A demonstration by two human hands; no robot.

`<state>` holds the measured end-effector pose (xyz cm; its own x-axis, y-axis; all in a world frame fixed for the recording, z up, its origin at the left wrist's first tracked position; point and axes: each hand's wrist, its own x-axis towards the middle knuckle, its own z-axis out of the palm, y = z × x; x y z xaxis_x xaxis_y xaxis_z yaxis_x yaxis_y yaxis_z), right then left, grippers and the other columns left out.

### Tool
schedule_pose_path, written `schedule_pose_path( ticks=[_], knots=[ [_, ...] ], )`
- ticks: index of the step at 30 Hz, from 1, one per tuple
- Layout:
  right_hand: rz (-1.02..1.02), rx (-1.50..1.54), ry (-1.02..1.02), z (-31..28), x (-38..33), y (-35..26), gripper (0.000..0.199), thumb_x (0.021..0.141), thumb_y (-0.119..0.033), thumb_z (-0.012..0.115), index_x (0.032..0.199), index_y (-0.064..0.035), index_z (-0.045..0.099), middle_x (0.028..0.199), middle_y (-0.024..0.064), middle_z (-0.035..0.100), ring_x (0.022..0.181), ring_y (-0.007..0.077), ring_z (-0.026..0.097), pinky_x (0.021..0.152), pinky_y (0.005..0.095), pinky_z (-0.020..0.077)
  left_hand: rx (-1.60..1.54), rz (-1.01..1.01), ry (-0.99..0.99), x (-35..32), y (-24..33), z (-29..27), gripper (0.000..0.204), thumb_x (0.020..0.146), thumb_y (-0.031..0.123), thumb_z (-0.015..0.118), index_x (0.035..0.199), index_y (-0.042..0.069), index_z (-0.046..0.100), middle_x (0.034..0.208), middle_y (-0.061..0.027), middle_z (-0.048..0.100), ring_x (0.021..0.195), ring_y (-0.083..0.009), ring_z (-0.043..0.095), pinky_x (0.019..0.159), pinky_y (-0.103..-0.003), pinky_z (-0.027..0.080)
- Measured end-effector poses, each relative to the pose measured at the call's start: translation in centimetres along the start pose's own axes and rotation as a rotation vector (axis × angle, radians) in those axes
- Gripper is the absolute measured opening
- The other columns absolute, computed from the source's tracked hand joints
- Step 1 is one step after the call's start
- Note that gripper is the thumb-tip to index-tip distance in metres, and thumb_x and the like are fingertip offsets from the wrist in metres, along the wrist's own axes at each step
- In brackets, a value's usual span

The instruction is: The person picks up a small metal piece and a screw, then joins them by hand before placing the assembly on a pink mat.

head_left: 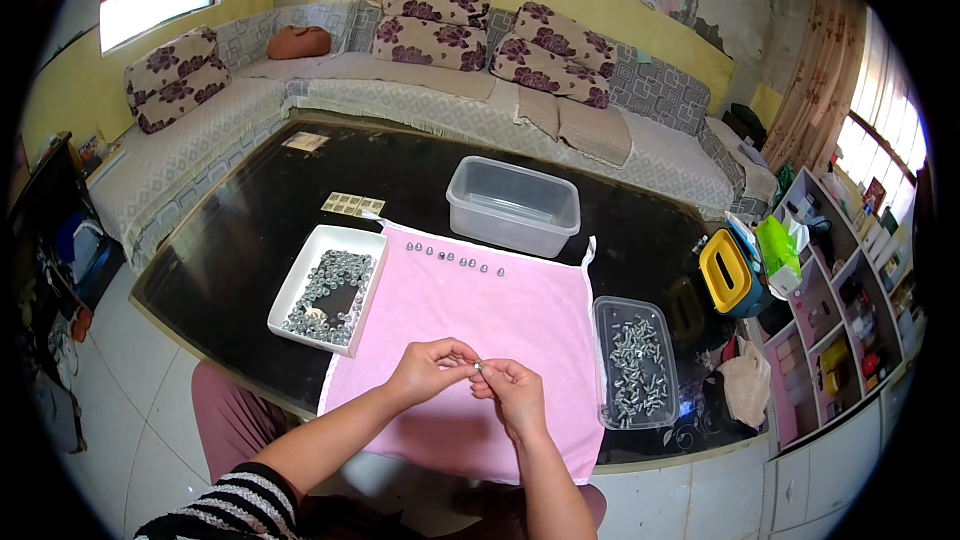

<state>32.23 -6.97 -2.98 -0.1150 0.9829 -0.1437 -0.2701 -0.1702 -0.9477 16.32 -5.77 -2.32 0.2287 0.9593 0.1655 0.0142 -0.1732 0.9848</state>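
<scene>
Over the pink cloth (460, 310), my left hand (432, 370) and my right hand (514, 392) meet fingertip to fingertip. Both pinch a small silvery bolt (478, 367), mostly covered by the fingers; whether a nut is on it I cannot tell. Farther up the cloth, several small metal fasteners (451, 257) stand in a slightly bent row. Left of the cloth is a white box (282, 308) of loose metal nuts (345, 268). To the right, a clear shallow tray (606, 365) contains many loose bolts (638, 360).
An empty-looking translucent tub (512, 230) stands beyond the cloth on the dark table (270, 180). A yellow-and-blue box (728, 270) and a crumpled beige cloth (745, 385) lie toward the right edge. A patterned sofa (400, 100) wraps round the far side; shelves (840, 310) stand at right.
</scene>
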Motion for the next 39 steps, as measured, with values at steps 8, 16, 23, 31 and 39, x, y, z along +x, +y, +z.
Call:
schedule_pose_path(
  ticks=[8, 16, 23, 31, 39],
  knots=[
    [0.022, 0.045, 0.026, 0.1, -0.1, -0.3, 0.012, 0.079, -0.002, 0.06, 0.089, 0.0046, 0.058, 0.076, 0.0098, 0.061, 0.064, 0.0128, 0.059, 0.06, 0.0223, 0.0501, 0.085, 0.037, 0.001, 0.0, -0.3, -0.1, 0.016, 0.076, 0.011, 0.067, 0.089, 0.001, 0.062, 0.081, -0.0036, 0.064, 0.075, -0.0089, 0.06, 0.072, -0.023, 0.049],
    [0.011, 0.118, 0.037, 0.1, 0.0, -0.3, 0.014, 0.079, -0.001, 0.06, 0.091, 0.0049, 0.057, 0.079, 0.0098, 0.061, 0.067, 0.0125, 0.059, 0.062, 0.0226, 0.0507, -0.077, -0.02, -0.007, 0.0, -0.4, 0.2, 0.017, 0.077, 0.006, 0.066, 0.091, -0.001, 0.061, 0.084, -0.0061, 0.064, 0.079, -0.0104, 0.061, 0.073, -0.023, 0.049],
    [0.022, 0.117, 0.03, 0.4, -0.1, -0.5, 0.013, 0.08, -0.001, 0.059, 0.091, 0.0047, 0.056, 0.078, 0.0101, 0.061, 0.066, 0.0128, 0.059, 0.061, 0.0227, 0.0507, -0.174, -0.115, -0.014, 0.3, -0.7, -0.1, 0.017, 0.076, 0.002, 0.065, 0.091, -0.003, 0.06, 0.088, -0.0093, 0.063, 0.081, -0.0126, 0.061, 0.074, -0.024, 0.05],
    [0.028, 0.048, 0.016, 0.4, -0.1, -0.3, 0.013, 0.083, -0.006, 0.057, 0.09, 0.0041, 0.056, 0.075, 0.0106, 0.061, 0.063, 0.0139, 0.059, 0.06, 0.0239, 0.0498, -0.194, -0.122, -0.047, 0.4, -1.1, -0.4, 0.014, 0.078, 0.004, 0.063, 0.091, -0.002, 0.061, 0.087, -0.0085, 0.063, 0.079, -0.012, 0.06, 0.073, -0.024, 0.05],
    [0.027, -0.008, -0.02, 0.4, 0.0, 0.1, 0.018, 0.088, -0.014, 0.05, 0.088, 0.0028, 0.055, 0.071, 0.0089, 0.059, 0.059, 0.0133, 0.055, 0.056, 0.0246, 0.0481, -0.179, -0.091, -0.053, 0.3, -0.7, -0.4, 0.014, 0.078, 0.005, 0.064, 0.09, -0.002, 0.061, 0.084, -0.0071, 0.063, 0.077, -0.0105, 0.06, 0.071, -0.023, 0.05]
  ],
)
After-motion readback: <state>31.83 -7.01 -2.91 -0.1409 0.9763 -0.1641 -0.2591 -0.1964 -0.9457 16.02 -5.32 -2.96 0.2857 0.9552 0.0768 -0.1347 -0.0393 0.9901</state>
